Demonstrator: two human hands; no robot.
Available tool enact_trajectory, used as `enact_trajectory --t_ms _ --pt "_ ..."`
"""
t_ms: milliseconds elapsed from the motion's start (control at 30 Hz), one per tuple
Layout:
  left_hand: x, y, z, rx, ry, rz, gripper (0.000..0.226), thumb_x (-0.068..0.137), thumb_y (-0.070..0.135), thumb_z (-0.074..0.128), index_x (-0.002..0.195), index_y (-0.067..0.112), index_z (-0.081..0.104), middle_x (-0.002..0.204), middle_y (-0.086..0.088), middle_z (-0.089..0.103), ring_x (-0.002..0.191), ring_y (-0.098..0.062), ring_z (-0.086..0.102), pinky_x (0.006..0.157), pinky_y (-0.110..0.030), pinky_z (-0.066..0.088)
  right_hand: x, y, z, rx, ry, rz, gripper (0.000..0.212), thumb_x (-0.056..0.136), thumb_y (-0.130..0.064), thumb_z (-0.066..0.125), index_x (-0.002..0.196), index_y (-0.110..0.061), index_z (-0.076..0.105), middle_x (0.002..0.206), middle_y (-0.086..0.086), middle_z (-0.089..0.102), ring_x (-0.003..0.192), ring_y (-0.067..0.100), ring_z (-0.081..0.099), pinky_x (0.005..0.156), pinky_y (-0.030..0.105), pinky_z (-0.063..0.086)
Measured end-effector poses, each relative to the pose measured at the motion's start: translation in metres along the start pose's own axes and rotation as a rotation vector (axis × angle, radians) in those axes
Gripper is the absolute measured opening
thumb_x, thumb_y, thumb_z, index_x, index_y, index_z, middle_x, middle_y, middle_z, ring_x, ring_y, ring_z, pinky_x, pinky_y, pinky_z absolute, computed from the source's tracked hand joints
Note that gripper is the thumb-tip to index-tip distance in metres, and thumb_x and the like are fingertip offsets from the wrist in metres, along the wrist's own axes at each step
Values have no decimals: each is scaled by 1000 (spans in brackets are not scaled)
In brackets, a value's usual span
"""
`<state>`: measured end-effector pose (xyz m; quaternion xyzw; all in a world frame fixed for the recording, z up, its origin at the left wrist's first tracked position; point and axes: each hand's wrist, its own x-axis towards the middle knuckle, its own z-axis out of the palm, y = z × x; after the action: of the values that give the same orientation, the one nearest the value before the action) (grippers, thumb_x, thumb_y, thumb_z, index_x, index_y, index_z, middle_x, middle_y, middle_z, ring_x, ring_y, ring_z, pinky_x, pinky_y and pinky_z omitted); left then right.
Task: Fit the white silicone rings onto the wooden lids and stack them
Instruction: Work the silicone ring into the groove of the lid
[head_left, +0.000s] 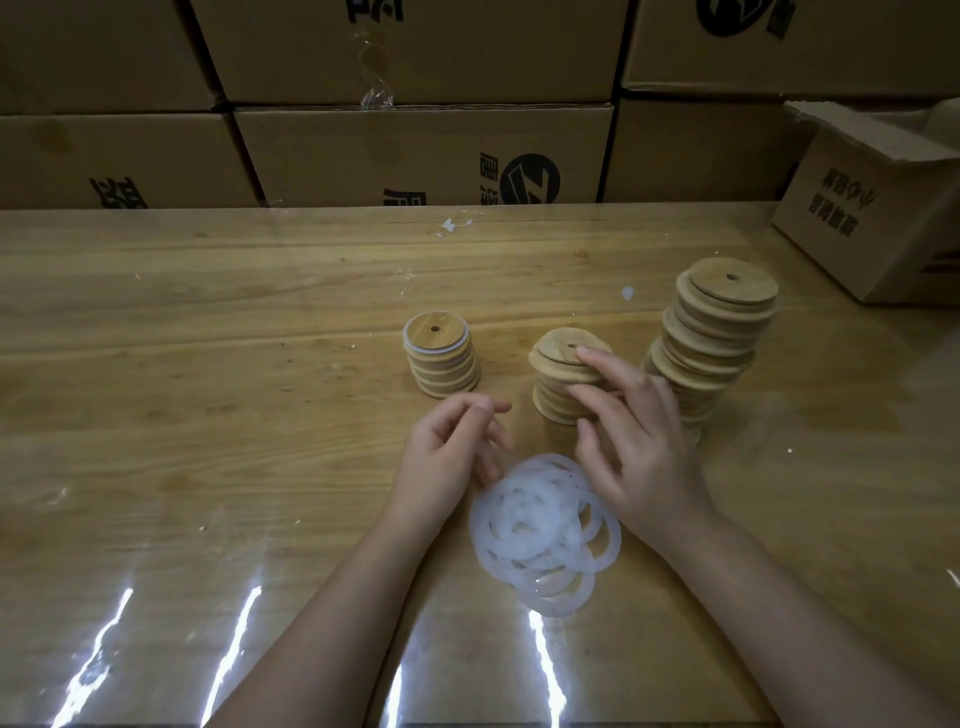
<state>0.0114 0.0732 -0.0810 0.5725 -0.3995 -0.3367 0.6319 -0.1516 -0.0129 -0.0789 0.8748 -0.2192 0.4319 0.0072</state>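
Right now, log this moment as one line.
left hand: empty, by ring pile | right hand: fingers on top lid of middle stack | left stack: white ring showing at top

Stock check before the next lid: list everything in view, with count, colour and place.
wooden lids: three light-brown stacks mid-table: left stack, white ring showing under its top lid; middle stack; tall right stack
white silicone rings: one loose pile, too overlapped to count, between the hands
table: one, wooden, glossy clear cover
cardboard boxes: brown, stacked behind table
open cardboard box: one, brown, far right
left hand: empty, fingers loosely curled
right hand: fingertips touch middle stack's top lid
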Motion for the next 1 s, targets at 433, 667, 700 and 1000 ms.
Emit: enact_trajectory --t_ms 433,667,700,1000 --pt "14 2 -11 -405 108 -177 22 86 15 58 107 9 63 53 0 56 35 -5 44 33 -13 32 -3 -10 3 246 -114 -70 17 86 -8 53 90 -8 69 118 4 60 97 17 60 74 30 50" --pt "15 1 -11 -447 111 -168 23 84 19 61 106 14 62 70 0 67 46 -8 56 42 -16 44 -10 -1 10 347 -528 139 28 81 -45 57 94 -22 65 88 -17 46 82 0 48 70 27 47" --pt "15 1 -10 -421 101 -160 30 79 22 63 107 13 62 73 -1 68 48 -9 58 43 -16 45 -10 0 10 356 -529 144 27 80 -47 57 92 -24 65 87 -18 46 82 0 48 71 26 46" --pt "12 -5 -5 -149 115 -3 14 83 9 66 95 16 64 65 7 64 55 -7 58 47 -17 46 -8 -1 7 525 -338 176 5 83 -19 65 81 -14 65 81 -9 57 71 11 57 62 27 47"
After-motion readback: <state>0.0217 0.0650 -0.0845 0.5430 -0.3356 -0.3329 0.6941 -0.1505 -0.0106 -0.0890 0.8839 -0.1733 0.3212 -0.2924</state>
